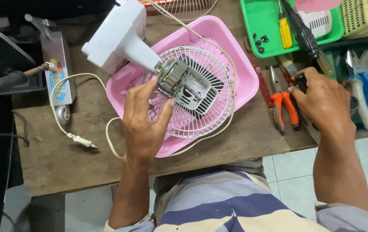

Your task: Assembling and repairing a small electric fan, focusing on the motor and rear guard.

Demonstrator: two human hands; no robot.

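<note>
A: Where's the fan sitting?

B: The fan (184,92) lies tipped over a pink tray (231,51) on the wooden bench (63,167), just left of centre. Its white stand (117,36) points to the far left; the rear wire guard (212,116) faces up, with the bare motor (173,77) exposed at its middle.

A: And the hands?

B: The left hand (143,122) reaches up from the near side, thumb and fingers closed around the motor, so the fan sits right at its fingertips with the guard spreading out to the right of the grip. The right hand (321,103) is well apart, on the right, curled around a dark tool handle (301,81) just beside the orange pliers (285,107).

A: How would you say the fan handles?

B: I'd judge it light but lopsided, with most of the weight in the motor and stand. The guard wires look thin and springy, likely to bend if squeezed. The motor's metal block seems the stiff, safe place to hold, as does the neck of the stand. The windings look delicate, so best kept off those.

A: Anything to snag?

B: The cream cord (63,124) loops from the fan across the bench to a plug (80,140) on the near left.
</note>
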